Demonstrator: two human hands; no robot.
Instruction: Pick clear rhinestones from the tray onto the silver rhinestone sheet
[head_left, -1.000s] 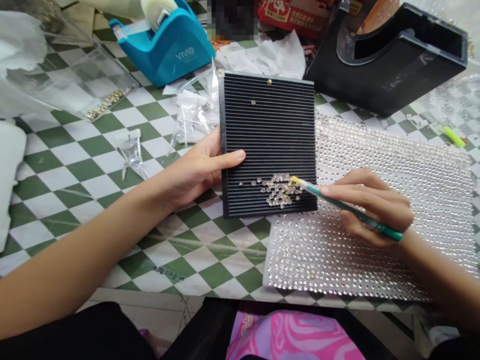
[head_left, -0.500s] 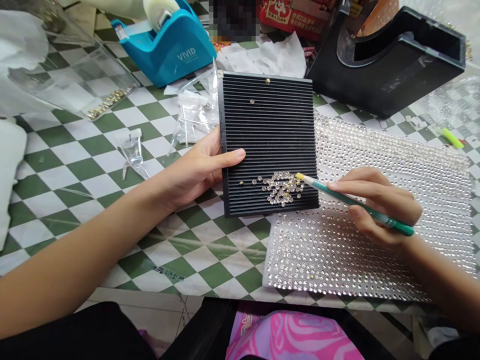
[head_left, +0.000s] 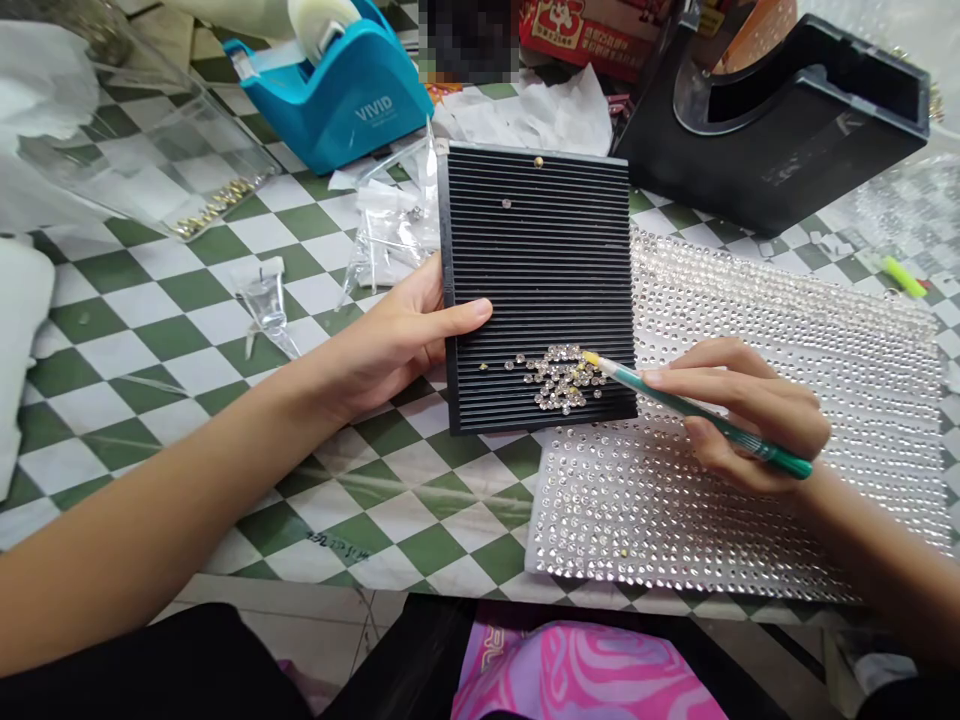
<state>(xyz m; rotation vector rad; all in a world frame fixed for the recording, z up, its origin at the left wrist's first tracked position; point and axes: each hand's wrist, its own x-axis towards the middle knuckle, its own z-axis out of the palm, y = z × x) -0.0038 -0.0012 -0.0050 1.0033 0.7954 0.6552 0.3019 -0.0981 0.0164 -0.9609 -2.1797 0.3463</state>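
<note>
Clear box point(head_left: 150, 180): lay on the checked surface point(head_left: 300, 480), gold pieces gathered in its near corner.
Surface writing: dark handwritten marks near the front edge, not legible.
Blue dispenser point(head_left: 337, 95): bore the brand "VIVID"; the smaller print beneath was unreadable.
Left hand point(head_left: 394, 335): closed on the tray's left edge, thumb over the ribs and fingers behind, probably to steady it while leaving most of its face open.
Tray point(head_left: 540, 270): black and ribbed, held over the surface; the grooves likely kept the stones from rolling.
Stones point(head_left: 562, 378): mostly clustered on the tray's lower right, within the pen's reach.
Red pack point(head_left: 600, 40): showed Chinese characters and "25", the rest too soft to read.
Pen point(head_left: 675, 402): green, its yellow tip at the cluster's upper right edge.
Stone sheet point(head_left: 675, 510): lay in rows, partly under the tray.
Right hand point(head_left: 757, 415): fingers closed around the pen like a pencil, seemingly for fine control.
Black dispenser point(head_left: 780, 150): faint marking, unreadable.
</note>
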